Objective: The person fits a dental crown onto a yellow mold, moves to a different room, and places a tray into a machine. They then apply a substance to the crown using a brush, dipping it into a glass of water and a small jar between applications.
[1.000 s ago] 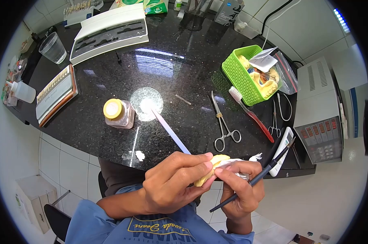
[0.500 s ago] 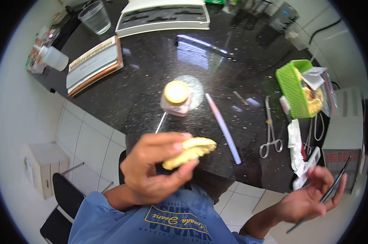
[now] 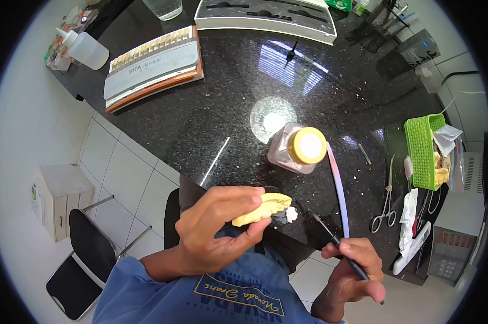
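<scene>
My left hand [image 3: 217, 227] pinches a yellow dental plaster cast [image 3: 263, 209] between thumb and fingers, in front of my shirt near the counter edge. In my right hand [image 3: 357, 267] is a slim black-handled tool [image 3: 337, 240], apparently a fine brush, with a metal neck and a small dark tip pointing up-left at the cast. The tip is apart from the cast. Just right of the cast lies a small whitish-pink clump [image 3: 291, 214]. A clear jar [image 3: 287, 154] with a yellow lid and pinkish contents stands beyond it.
A pink-and-blue stick [image 3: 338, 189] lies right of the jar. Farther right are scissor-handled forceps [image 3: 385, 210], a toothbrush [image 3: 408, 167], crumpled white tissue [image 3: 409, 218] and a green basket [image 3: 418, 154]. A shade guide [image 3: 152, 70], squeeze bottle [image 3: 87, 49] and open case [image 3: 265, 24] stand behind.
My right hand has swung in from the far right, bringing the tool close to the cast. My left hand keeps hold of the cast. The camera view has shifted, uncovering the whitish clump.
</scene>
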Demonstrator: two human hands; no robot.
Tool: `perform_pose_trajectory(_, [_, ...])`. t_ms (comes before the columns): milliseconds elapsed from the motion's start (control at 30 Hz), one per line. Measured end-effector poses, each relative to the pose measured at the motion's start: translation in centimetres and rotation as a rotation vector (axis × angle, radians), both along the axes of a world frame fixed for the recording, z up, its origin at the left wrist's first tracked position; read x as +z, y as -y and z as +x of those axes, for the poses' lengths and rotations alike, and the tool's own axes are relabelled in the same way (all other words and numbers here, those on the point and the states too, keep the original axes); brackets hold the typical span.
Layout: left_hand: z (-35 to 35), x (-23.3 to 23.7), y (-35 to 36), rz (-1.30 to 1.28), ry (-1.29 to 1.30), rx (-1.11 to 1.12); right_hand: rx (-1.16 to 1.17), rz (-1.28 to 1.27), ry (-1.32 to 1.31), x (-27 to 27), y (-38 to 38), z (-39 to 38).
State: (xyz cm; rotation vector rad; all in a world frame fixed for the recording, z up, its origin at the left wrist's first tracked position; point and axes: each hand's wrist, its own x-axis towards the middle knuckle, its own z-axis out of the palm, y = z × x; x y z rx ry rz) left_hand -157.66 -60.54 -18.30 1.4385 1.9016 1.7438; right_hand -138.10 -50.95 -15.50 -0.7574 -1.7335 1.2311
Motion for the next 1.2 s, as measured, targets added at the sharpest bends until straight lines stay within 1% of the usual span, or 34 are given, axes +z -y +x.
perform_pose_trajectory(33, [0.0, -0.1, -0.1, 0.009, -0.014, -0.001, -0.016, -0.058, -0.028, 0.2, 0.0, -0.2])
perform_pose_trajectory(67, [-0.1, -0.2, -0.1, 0.017, -0.027, -0.003, -0.015, -0.061, -0.024, 0.3, -0.1, -0.3])
perform_pose_trajectory(100, [-0.1, -0.3, 0.0, 0.014, -0.021, -0.004, -0.012, -0.009, 0.111, 0.4, -0.1, -0.3])
perform_pose_trajectory(133, [-0.3, -0.3, 0.2, 0.002, -0.043, -0.049, -0.010, 0.043, 0.248, 0.5, -0.2, -0.2])
perform_pose_trajectory(167, [-0.4, -0.4, 0.3, -0.009, -0.062, -0.096, 0.054, 0.055, 0.255, 0.3, -0.6, 0.2])
perform_pose_trajectory(200, [-0.5, -0.5, 0.4, -0.009, -0.052, -0.099, 0.051, 0.053, 0.265, 0.0, -0.5, 0.4])
perform_pose_trajectory(267, [-0.6, -0.6, 0.4, -0.018, -0.075, -0.115, 0.026, -0.032, 0.162, -0.5, -0.1, 0.7])
perform_pose_trajectory(300, [-0.5, -0.6, 0.2, -0.020, -0.069, -0.116, 0.080, 0.003, 0.183, -0.4, -0.4, 0.7])
perform_pose_trajectory(367, [-0.2, -0.7, -0.1, 0.020, -0.051, -0.011, 0.080, 0.025, 0.209, -0.1, -0.4, 0.2])
perform_pose_trajectory(433, [-0.2, -0.5, -0.1, 0.015, -0.042, -0.016, 0.065, 0.068, 0.230, -0.3, -0.3, 0.1])
perform_pose_trajectory(600, [-0.2, -0.4, 0.0, 0.004, -0.029, -0.020, 0.100, 0.081, 0.248, -0.3, -0.5, 0.0])
perform_pose_trajectory(700, [-0.3, -0.3, 0.3, -0.019, -0.046, -0.031, 0.139, 0.091, 0.251, -0.3, -1.0, 0.2])
perform_pose_trajectory(767, [-0.6, -0.1, 0.8, -0.117, -0.060, -0.152, 0.168, 0.098, 0.252, -0.3, -1.1, 0.4])
perform_pose_trajectory(867, [-0.7, -0.1, 0.8, -0.120, -0.070, -0.156, 0.155, 0.103, 0.273, -0.3, -0.9, 0.5])
perform_pose_trajectory(933, [-0.6, -0.2, 0.8, -0.114, -0.070, -0.153, 0.087, 0.040, 0.172, -0.4, -0.7, 0.5])
perform_pose_trajectory(1033, [-0.6, -0.2, 0.8, -0.106, -0.081, -0.152, 0.121, 0.076, 0.225, -0.4, -0.9, 0.8])
perform_pose_trajectory(1200, [-0.6, -0.2, 0.8, -0.100, -0.080, -0.153, 0.135, 0.080, 0.198, -0.6, -0.9, 0.5])
